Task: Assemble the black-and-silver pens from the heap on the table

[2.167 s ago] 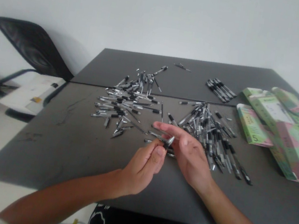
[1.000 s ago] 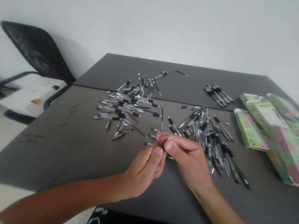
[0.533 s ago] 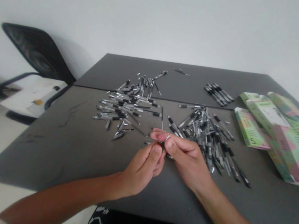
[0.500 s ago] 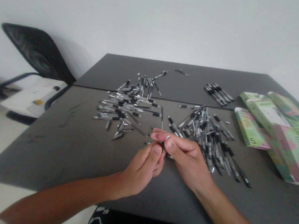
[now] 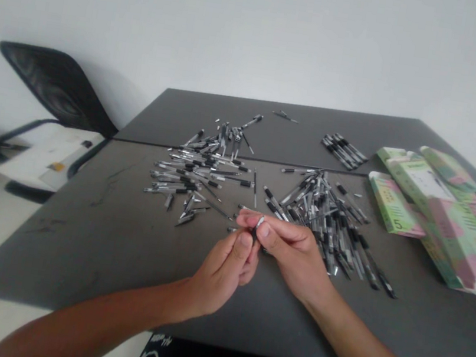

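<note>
Both my hands meet above the near half of the dark table. My left hand [image 5: 225, 266] is closed round a pen [image 5: 256, 231], whose black grip and silvery tip show between the fingers. Thumb and forefinger of my right hand [image 5: 292, 249] pinch the pen's tip end. Most of the barrel is hidden inside my left fist. Behind and right of my hands lies a loose heap of pens [image 5: 331, 216] with black grips. To the left spreads another heap of pens and parts [image 5: 189, 171].
A neat row of several pens [image 5: 344, 151] lies towards the back right. Green and pink cardboard boxes [image 5: 451, 216] pile up at the right. A few thin pieces [image 5: 285, 116] rest at the far edge. A black chair [image 5: 55, 85] stands left of the table [image 5: 88, 251].
My right hand, open beside the pen at first, has closed its thumb and forefinger on the tip. My left hand has kept its hold. The view has shifted slightly.
</note>
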`<state>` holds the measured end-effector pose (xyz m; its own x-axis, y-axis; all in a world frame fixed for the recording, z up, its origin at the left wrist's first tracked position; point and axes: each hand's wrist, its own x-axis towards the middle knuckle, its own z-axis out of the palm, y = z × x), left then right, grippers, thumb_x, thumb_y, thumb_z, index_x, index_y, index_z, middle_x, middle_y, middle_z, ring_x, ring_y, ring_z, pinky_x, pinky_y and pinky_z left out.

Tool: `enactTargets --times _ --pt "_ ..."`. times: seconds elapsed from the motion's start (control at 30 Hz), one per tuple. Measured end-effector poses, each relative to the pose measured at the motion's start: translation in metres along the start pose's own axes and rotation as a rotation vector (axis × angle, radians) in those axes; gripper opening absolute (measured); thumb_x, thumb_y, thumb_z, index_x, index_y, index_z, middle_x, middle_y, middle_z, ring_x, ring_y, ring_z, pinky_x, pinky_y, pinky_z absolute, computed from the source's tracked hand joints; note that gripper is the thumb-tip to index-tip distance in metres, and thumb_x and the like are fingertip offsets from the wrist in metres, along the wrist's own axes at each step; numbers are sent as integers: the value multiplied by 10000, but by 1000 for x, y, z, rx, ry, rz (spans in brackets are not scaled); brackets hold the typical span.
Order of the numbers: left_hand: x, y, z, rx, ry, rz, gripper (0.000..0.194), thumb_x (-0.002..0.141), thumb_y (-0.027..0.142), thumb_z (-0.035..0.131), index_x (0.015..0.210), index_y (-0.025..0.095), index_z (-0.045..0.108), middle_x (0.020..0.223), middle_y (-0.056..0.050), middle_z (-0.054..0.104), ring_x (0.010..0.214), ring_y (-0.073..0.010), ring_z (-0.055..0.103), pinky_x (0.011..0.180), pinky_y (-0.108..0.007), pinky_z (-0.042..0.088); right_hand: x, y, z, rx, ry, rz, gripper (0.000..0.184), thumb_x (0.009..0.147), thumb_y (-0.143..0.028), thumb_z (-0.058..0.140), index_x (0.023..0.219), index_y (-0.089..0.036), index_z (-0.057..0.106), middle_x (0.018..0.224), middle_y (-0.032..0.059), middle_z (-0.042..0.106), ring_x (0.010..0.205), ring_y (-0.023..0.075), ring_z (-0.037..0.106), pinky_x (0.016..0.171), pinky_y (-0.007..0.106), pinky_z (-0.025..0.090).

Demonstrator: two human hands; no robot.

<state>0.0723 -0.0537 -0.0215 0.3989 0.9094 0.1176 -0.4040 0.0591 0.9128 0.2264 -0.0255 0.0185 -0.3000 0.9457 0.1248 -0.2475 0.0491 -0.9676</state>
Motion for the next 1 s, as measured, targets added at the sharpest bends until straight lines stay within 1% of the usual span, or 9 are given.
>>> enactTargets --times 0.13,0.3,0.37,0.47,0.57,0.67,0.8,0.9,1.0 --pt "-1 -1 -1 10 17 -5 461 1134 569 386 854 210 461 641 90 313 487 -69 252 466 -193 279 -1 5 0 57 13 40 221 974 -463 762 1136 -354 865 1122 21 860 1006 215 810 998 424 642" --pt "-1 -2 -2 11 17 -28 474 1126 596 384 859 213 462 637 92 317 479 -69 249 466 -194 284 -2 6 2 39 -29 37 241 1011 -475 708 1151 -354 862 1040 14 866 914 194 803 962 393 641" --pt "0 -1 -2 13 19 -37 479 1117 611 400 859 213 466 634 94 318 473 -68 249 464 -192 295 0 5 1 30 33 40 186 956 -454 784 1078 -349 878 1059 11 866 973 199 803 978 381 631" --pt "7 7 -2 1 50 -22 485 1097 630 453 847 214 471 622 98 314 460 -64 244 449 -183 290 5 4 -6 17 256 -10 238 906 -480 829 1086 -330 869 1039 16 863 928 196 797 883 352 637" --pt "19 19 -6 -12 136 28 498 1065 647 522 818 218 469 595 103 303 435 -60 228 419 -173 255 12 -1 -22 -176 539 -151 374 892 -512 828 1199 -298 832 874 14 821 755 174 730 729 324 601" --pt "33 30 -18 2 273 142 495 1025 652 605 814 215 506 569 107 308 417 -57 232 407 -164 235 18 -11 -40 -454 700 -293 377 899 -491 818 1200 -266 828 752 1 736 653 161 635 647 318 537" --pt "52 40 -42 40 441 319 426 1004 612 673 894 205 612 576 99 366 414 -54 266 402 -163 231 23 -20 -59 -639 762 -377 334 933 -489 776 1136 -231 840 653 -7 666 580 154 566 590 316 460" --pt "62 45 -60 51 539 407 381 1025 584 658 945 212 645 579 95 381 419 -59 260 396 -168 218 25 -18 -70 -718 763 -351 330 910 -526 786 982 -211 851 594 -16 629 547 147 527 582 312 435" --pt "68 48 -73 42 595 452 380 1017 582 674 921 215 639 573 95 375 421 -62 260 394 -175 209 26 -14 -78 -781 712 -288 348 864 -554 817 866 -207 834 589 -21 615 552 144 507 589 303 421"
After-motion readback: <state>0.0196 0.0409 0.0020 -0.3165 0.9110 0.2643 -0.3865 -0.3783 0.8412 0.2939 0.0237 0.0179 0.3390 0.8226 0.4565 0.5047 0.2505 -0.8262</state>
